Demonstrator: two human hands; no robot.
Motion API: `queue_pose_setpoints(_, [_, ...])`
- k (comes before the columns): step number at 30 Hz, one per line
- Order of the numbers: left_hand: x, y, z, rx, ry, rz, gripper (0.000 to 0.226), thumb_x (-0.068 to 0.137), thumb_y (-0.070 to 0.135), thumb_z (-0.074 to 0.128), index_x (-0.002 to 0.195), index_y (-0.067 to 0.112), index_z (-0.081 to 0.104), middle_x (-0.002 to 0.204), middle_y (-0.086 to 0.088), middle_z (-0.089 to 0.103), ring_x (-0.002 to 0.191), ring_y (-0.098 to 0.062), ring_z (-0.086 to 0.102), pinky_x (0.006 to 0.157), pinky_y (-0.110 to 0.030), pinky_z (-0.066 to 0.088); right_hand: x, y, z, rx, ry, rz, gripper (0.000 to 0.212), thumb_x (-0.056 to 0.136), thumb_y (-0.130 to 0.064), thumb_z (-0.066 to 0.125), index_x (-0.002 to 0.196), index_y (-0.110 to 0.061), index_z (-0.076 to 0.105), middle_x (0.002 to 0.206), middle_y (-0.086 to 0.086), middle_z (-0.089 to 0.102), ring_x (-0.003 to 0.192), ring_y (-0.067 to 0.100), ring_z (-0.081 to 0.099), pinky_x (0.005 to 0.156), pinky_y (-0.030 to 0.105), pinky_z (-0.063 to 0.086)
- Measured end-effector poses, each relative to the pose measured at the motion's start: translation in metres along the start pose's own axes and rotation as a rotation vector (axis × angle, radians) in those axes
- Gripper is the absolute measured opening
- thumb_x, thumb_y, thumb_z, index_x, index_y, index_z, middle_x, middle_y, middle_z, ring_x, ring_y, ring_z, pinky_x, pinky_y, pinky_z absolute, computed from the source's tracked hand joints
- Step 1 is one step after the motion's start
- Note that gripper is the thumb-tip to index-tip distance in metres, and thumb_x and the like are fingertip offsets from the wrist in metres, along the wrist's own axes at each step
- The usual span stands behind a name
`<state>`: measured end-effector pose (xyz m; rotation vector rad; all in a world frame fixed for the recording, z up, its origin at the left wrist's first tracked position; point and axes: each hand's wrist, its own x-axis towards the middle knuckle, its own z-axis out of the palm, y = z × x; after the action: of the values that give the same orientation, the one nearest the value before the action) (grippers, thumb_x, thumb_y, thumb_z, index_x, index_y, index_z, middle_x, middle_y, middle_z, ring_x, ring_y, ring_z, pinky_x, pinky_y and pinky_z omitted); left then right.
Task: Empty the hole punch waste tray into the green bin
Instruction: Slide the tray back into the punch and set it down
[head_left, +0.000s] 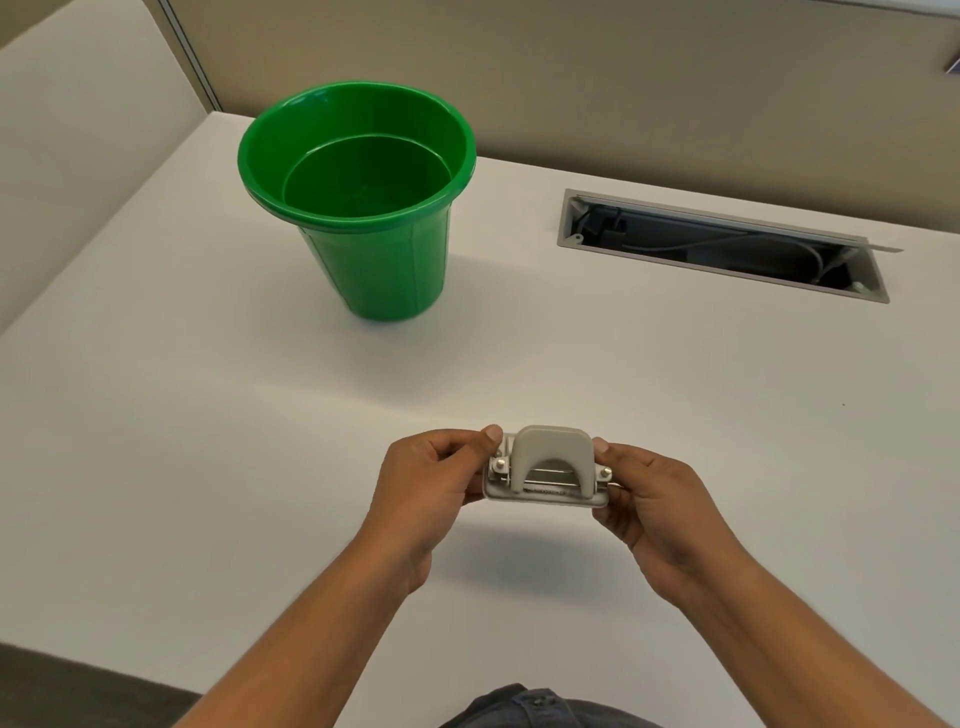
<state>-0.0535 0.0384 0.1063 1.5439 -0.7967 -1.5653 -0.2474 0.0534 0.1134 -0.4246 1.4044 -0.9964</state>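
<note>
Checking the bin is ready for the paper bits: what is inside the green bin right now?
The green bin stands upright on the table, open at the top. Its visible inner wall and floor look bare green, with nothing in them; the near inner wall is hidden behind the rim.

I see a plain bright green bin (358, 202), darker green inside. The hole punch (548, 467) is light grey with silver metal parts. The desk (208, 415) is plain white, its cable tray (722, 247) grey-framed and black within, the partition (623, 78) beige.
</note>
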Motion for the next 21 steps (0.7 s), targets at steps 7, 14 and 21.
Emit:
queue_pose_setpoints(7, [0.011,-0.007,-0.006,0.011,-0.067,-0.074,0.022,0.086,0.026,0.072,0.070,0.012,0.078,0.058,0.001,0.067,0.054,-0.012,0.063,0.063,-0.026,0.060,0.010,0.006,-0.007,-0.041,-0.037,0.067,0.021,0.091,-0.022,0.064,0.092,-0.007,0.078,0.077,0.003,0.074,0.059,0.011,0.065,0.057,0.024,0.058])
queue_pose_setpoints(14, [0.022,-0.015,-0.015,0.119,0.010,-0.028,0.026,0.089,0.023,0.068,0.066,0.013,0.075,0.054,0.006,0.066,0.054,-0.011,0.063,0.055,-0.021,0.056,0.013,0.008,-0.008,0.057,-0.239,0.067,0.025,0.088,-0.008,0.061,0.109,-0.004,0.074,0.115,0.018,0.073,0.092,0.024,0.068,0.089,0.034,0.058])
queue_pose_setpoints(21, [0.034,-0.016,-0.027,0.085,-0.017,0.001,0.023,0.090,0.019,0.067,0.071,0.011,0.076,0.054,0.008,0.068,0.051,-0.008,0.064,0.053,-0.021,0.056,0.015,0.012,0.003,-0.227,-0.268,-0.129,0.043,0.082,0.011,0.063,0.109,-0.020,0.076,0.113,0.004,0.075,0.103,0.021,0.069,0.091,0.033,0.056])
